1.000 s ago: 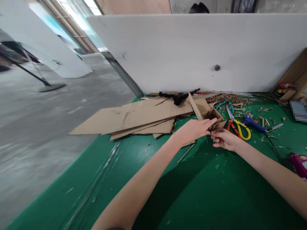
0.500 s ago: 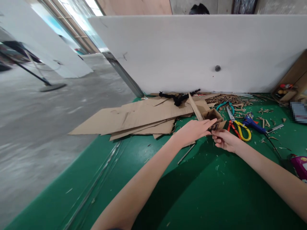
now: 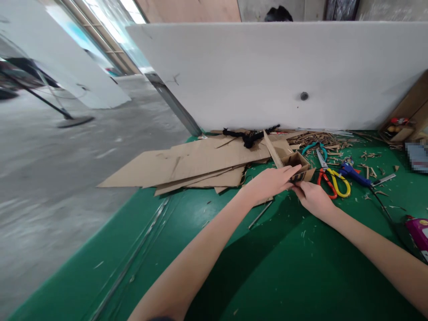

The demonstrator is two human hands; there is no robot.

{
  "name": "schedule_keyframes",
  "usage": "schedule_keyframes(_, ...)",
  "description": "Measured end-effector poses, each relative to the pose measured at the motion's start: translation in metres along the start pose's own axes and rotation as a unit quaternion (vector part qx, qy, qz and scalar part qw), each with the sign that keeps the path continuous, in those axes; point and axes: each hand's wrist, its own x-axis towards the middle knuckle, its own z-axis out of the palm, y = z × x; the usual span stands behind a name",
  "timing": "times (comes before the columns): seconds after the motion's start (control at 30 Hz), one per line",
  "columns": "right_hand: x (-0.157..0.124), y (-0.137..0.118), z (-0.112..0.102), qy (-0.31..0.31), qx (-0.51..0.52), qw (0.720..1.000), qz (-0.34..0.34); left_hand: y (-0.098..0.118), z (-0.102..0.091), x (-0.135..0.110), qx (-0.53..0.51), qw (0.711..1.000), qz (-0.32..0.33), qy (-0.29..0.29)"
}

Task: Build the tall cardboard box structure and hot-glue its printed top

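Observation:
My left hand (image 3: 269, 182) is closed on the near-left side of a small open-topped cardboard box (image 3: 305, 165), its fingers lying along the wall. My right hand (image 3: 313, 197) has its fingertips pinched at the low front edge of the same box, close to the left fingers. Dark printed marks show on the box's front. What exactly lies between the right fingertips is hidden. A narrow cardboard strip (image 3: 272, 149) slants up behind the left hand. Just right of the box lie scissors (image 3: 337, 183) with red and yellow handles.
Flat cardboard sheets (image 3: 187, 162) overhang the green table's (image 3: 160, 263) left edge, with a black twisted cloth (image 3: 248, 139) on top. A blue glue gun (image 3: 355, 174), teal-handled pliers (image 3: 316, 145), cardboard scraps (image 3: 327, 138) and a thin rod (image 3: 260, 215) lie about. A white panel (image 3: 240, 76) stands behind.
My right hand has shifted slightly left and turned over, its back now facing up, with fingertips tucked under the box's front edge. My left hand has stayed almost still.

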Motion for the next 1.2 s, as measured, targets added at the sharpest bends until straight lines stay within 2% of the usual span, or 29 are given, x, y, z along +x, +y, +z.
schedule_keyframes(0.17,0.000,0.003,0.004,0.006,-0.082,0.996,-0.037,0.000,-0.003,-0.002,-0.014,1.000,0.006,-0.007)
schedule_keyframes(0.3,0.000,0.006,0.005,0.010,-0.099,0.994,-0.054,0.004,-0.009,-0.005,0.008,1.000,-0.007,0.024)
schedule_keyframes(0.4,0.001,0.006,0.006,0.006,-0.085,0.995,-0.058,0.007,-0.015,-0.006,0.042,0.997,-0.011,0.060)
schedule_keyframes(0.47,0.001,0.006,0.007,0.001,-0.065,0.996,-0.055,0.007,-0.016,-0.007,0.058,0.996,-0.003,0.065)
schedule_keyframes(0.67,0.001,0.008,0.011,0.001,-0.017,0.999,-0.045,0.007,-0.016,-0.006,0.034,0.998,0.006,0.050)
schedule_keyframes(0.83,0.004,0.007,0.008,-0.005,-0.007,0.999,-0.046,0.010,-0.015,-0.005,0.012,0.998,-0.012,0.052)
schedule_keyframes(1.03,0.007,0.007,0.008,0.000,-0.004,0.999,-0.042,0.016,-0.015,-0.001,-0.051,0.998,-0.030,0.016)
schedule_keyframes(1.2,0.009,0.013,0.010,-0.003,0.027,0.999,-0.028,0.017,-0.012,0.000,-0.060,0.997,-0.043,0.016)
